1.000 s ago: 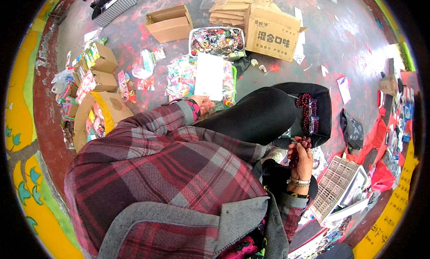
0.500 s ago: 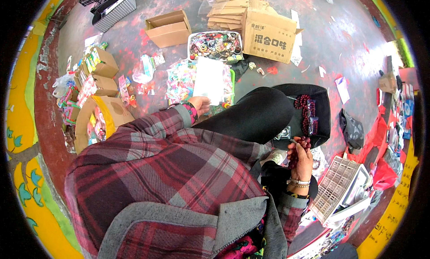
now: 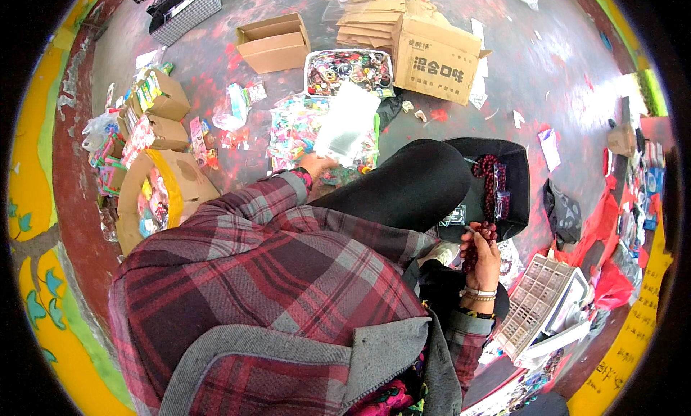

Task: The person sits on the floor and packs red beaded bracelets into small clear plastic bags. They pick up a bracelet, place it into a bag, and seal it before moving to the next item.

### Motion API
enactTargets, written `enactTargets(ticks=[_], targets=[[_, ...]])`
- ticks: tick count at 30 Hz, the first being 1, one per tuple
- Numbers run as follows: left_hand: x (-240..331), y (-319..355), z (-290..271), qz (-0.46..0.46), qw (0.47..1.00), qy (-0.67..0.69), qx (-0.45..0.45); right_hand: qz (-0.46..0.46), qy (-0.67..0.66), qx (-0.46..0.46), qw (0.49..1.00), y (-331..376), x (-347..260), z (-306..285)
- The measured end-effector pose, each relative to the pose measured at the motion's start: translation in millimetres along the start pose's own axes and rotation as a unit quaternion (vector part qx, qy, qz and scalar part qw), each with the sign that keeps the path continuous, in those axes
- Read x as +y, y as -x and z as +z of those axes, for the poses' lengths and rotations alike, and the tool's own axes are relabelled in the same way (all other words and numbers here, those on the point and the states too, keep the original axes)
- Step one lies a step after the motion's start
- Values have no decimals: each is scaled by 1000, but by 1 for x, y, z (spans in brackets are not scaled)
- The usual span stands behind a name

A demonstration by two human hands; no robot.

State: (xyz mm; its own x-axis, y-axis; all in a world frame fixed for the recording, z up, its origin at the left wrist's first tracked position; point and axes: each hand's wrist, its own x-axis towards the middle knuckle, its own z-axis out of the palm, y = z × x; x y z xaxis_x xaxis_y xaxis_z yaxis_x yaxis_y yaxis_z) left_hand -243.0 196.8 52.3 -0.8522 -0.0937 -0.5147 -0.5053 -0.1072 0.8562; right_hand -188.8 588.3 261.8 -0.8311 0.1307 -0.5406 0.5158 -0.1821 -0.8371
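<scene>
My left hand is closed on the lower edge of a shiny white sheet, partly see-through near its bottom. Whether it is paper or a plastic bag I cannot make out. Beneath it lies a pile of colourful small packets in a green-rimmed tray. Over on the right, my right hand grips a strand of dark red beads, partly hidden by the fingers. Just beyond that hand stands a black open box, holding more dark red bead strands and small plastic packets.
A white basket of mixed trinkets stands ahead, between an open carton and a larger cardboard box. Cartons of goods line the left. At the right are a beige plastic crate and red bags.
The white sheet has tilted to the right and shows a see-through lower part. My left hand has shifted slightly left. The right hand keeps the beads almost in place.
</scene>
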Motion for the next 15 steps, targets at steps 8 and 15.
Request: enactTargets(ticks=[8, 15], targets=[[-40, -24, -23, -18, 999, 13, 32, 0, 15, -3, 1000, -5, 7, -3], [-2, 7, -8, -69, 965, 252, 30, 1, 12, 2, 1000, -4, 7, -2]])
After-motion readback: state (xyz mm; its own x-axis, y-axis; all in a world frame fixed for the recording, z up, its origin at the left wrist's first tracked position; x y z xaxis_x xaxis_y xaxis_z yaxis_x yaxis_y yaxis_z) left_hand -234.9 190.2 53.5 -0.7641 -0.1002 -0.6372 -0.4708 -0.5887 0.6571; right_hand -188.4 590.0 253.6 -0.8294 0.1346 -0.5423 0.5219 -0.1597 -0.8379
